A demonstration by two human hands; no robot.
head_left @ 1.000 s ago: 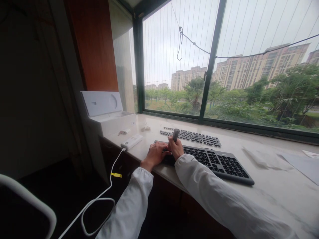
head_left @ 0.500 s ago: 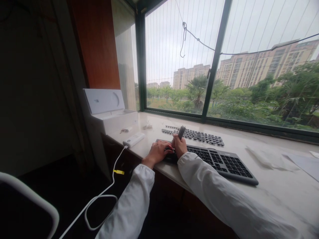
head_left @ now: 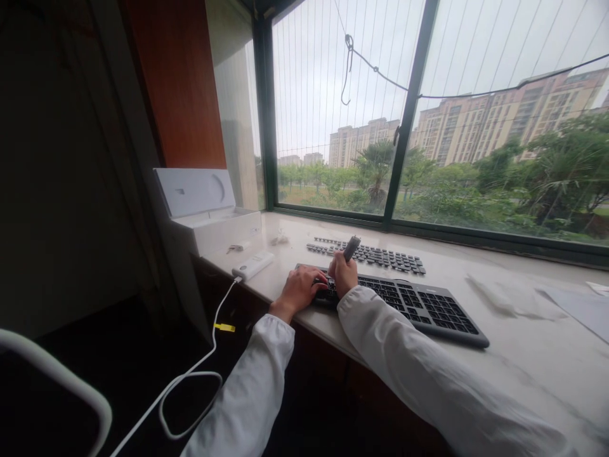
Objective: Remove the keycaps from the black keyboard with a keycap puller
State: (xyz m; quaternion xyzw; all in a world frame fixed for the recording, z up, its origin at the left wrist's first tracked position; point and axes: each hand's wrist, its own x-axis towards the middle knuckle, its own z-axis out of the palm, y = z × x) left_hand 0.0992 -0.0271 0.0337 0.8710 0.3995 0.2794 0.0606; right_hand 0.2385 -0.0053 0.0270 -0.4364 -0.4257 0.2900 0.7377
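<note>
A dark keyboard (head_left: 419,308) lies on the pale stone sill (head_left: 499,355). My left hand (head_left: 299,289) rests on the keyboard's left end, fingers curled over the keys. Just beside it, my right hand (head_left: 343,274) grips a slim dark tool (head_left: 351,247) that sticks up and to the right, its lower tip down at the keys. Behind the keyboard, several loose keycaps (head_left: 375,256) are laid out in rows.
An open white box (head_left: 209,219) stands at the sill's left end. In front of it lies a white power bank (head_left: 252,265) with a white cable (head_left: 190,374) hanging off the edge. Clear plastic wrap (head_left: 495,297) and paper (head_left: 578,311) lie to the right. The window is behind.
The tool in my right hand has tipped further to the right and my hands have shifted slightly along the keyboard's left end. The camera view has moved a little.
</note>
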